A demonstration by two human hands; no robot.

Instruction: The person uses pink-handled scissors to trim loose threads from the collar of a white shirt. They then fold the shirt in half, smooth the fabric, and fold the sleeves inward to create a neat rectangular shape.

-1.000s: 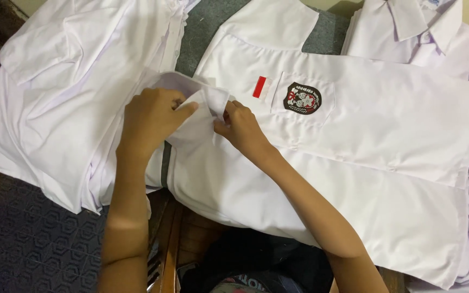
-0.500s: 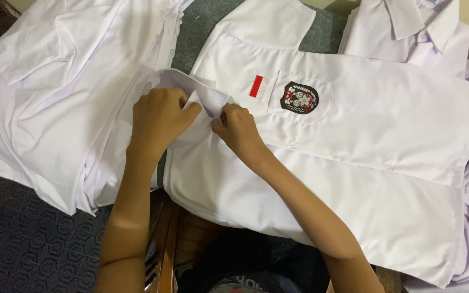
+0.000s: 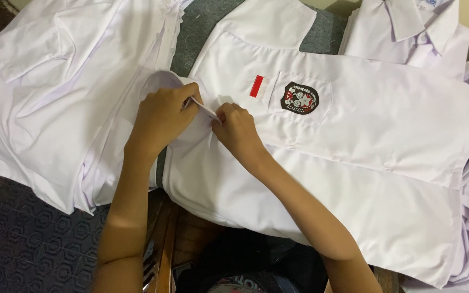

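Two bare hands are in the frame: the left hand and the right hand, meeting near the centre. One white shirt lies spread across the middle and right, bearing one red-and-white flag patch and one dark round crest badge, both on its upper part. One stack of white shirts fills the upper left; how many it holds cannot be told. One more collared white shirt sits at the upper right

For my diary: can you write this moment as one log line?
left hand: pinching collar | right hand: pinching collar | white shirt: flat, badge up
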